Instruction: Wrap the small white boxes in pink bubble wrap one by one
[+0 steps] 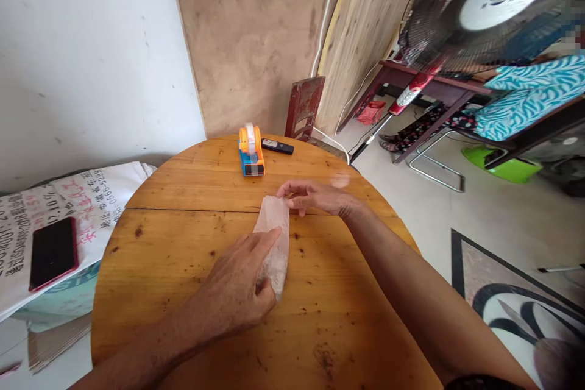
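A long, pale pinkish-white packet [275, 256] lies on the round wooden table, its surface wrinkled and slightly see-through like plastic. What it contains cannot be made out. My left hand [242, 280] rests across its near left part, thumb and fingers closed around it against the tabletop. At the packet's far right corner, my right hand [315, 196] has its thumb and forefinger bent together on the edge. Beyond both hands stands an orange and blue tape dispenser [251, 151] carrying a roll of clear tape.
A dark remote-like device [278, 146] lies beside the dispenser. Left of the table [173, 256], a phone [53, 253] rests on printed white sacking [105, 186]. A wooden chair [304, 106] stands behind. At right are a standing fan [493, 6] and a seated person [534, 97] at a desk.
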Demonstrator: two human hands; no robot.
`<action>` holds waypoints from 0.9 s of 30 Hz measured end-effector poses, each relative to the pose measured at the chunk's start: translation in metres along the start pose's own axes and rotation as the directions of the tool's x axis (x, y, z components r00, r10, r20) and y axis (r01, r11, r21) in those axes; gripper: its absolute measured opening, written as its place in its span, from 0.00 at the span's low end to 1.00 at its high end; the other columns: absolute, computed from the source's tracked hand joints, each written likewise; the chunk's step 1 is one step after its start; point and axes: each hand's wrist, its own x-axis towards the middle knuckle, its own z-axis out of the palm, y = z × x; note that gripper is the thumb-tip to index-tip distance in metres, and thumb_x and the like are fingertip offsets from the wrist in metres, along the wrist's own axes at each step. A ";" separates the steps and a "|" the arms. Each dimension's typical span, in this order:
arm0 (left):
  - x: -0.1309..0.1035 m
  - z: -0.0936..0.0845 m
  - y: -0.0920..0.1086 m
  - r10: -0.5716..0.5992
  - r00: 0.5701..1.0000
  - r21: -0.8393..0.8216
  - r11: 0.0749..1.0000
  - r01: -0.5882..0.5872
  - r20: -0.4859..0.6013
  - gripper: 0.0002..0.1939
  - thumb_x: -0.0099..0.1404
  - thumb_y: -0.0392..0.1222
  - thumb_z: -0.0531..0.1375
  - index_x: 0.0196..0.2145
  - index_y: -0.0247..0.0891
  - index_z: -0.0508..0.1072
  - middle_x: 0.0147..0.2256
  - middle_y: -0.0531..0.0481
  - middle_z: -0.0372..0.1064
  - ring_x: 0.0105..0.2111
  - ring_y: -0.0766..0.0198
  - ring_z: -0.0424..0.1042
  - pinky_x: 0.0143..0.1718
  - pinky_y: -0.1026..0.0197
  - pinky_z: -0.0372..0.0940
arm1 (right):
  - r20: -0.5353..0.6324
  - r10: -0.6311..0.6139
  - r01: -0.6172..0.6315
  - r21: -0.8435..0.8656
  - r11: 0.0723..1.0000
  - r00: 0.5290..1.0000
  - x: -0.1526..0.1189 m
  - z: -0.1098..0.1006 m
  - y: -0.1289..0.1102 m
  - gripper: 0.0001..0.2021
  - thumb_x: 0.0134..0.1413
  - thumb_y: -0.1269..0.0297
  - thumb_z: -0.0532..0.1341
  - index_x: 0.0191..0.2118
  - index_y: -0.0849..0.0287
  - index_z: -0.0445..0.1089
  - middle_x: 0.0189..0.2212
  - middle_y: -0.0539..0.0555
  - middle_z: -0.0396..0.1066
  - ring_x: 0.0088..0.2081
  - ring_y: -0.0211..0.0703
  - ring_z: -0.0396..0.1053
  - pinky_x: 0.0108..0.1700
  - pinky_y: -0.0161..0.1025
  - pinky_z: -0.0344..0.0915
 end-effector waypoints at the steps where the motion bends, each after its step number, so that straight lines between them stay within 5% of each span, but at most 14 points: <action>1: 0.000 0.000 0.000 0.004 1.000 0.003 1.000 -0.004 -0.002 0.38 0.56 0.32 0.56 0.64 0.40 0.53 0.56 0.42 0.65 0.51 0.52 0.66 0.51 0.49 0.64 | 0.013 0.010 -0.010 -0.028 1.000 1.000 0.002 0.001 -0.001 0.18 0.48 0.56 0.66 0.44 0.59 0.69 0.39 0.53 0.69 0.37 0.39 0.67 0.28 0.31 0.66; 8: -0.001 0.001 -0.001 0.023 1.000 0.010 1.000 -0.023 -0.007 0.37 0.56 0.32 0.56 0.63 0.41 0.54 0.53 0.43 0.66 0.49 0.53 0.67 0.50 0.49 0.65 | 0.005 0.099 -0.097 -0.156 0.983 0.995 0.011 0.005 -0.010 0.16 0.47 0.57 0.65 0.40 0.59 0.66 0.34 0.51 0.68 0.30 0.36 0.68 0.21 0.29 0.60; 12: -0.001 0.002 -0.001 0.027 1.000 0.028 0.999 -0.026 -0.014 0.37 0.56 0.32 0.55 0.63 0.41 0.54 0.54 0.42 0.66 0.50 0.52 0.67 0.50 0.48 0.66 | -0.107 0.145 -0.161 -0.154 0.975 0.984 0.017 0.015 -0.002 0.19 0.44 0.60 0.67 0.41 0.56 0.62 0.26 0.44 0.64 0.23 0.34 0.64 0.20 0.29 0.57; 17: -0.002 0.004 -0.001 0.012 1.000 0.060 0.998 -0.011 -0.020 0.36 0.56 0.33 0.56 0.63 0.41 0.56 0.60 0.39 0.58 0.54 0.50 0.66 0.52 0.47 0.67 | -0.301 0.021 -0.060 -0.121 0.991 0.953 0.024 0.030 0.022 0.23 0.45 0.66 0.64 0.49 0.58 0.60 0.19 0.39 0.57 0.19 0.31 0.54 0.22 0.30 0.51; 21: -0.003 0.004 0.001 0.072 0.996 0.136 0.989 -0.065 -0.050 0.33 0.55 0.31 0.56 0.59 0.40 0.63 0.66 0.37 0.46 0.54 0.47 0.66 0.50 0.45 0.68 | -0.425 -0.095 -0.001 -0.220 0.975 0.900 0.024 0.039 0.031 0.27 0.47 0.67 0.62 0.56 0.60 0.59 0.20 0.40 0.57 0.23 0.34 0.56 0.27 0.33 0.52; 27: -0.001 -0.002 0.009 0.141 0.990 0.165 0.976 -0.141 0.012 0.23 0.54 0.28 0.54 0.48 0.36 0.72 0.53 0.42 0.69 0.47 0.49 0.68 0.49 0.45 0.68 | -0.536 -0.189 -0.024 -0.364 0.931 0.823 0.025 0.048 0.037 0.27 0.47 0.69 0.61 0.56 0.60 0.62 0.24 0.43 0.61 0.27 0.37 0.59 0.33 0.35 0.56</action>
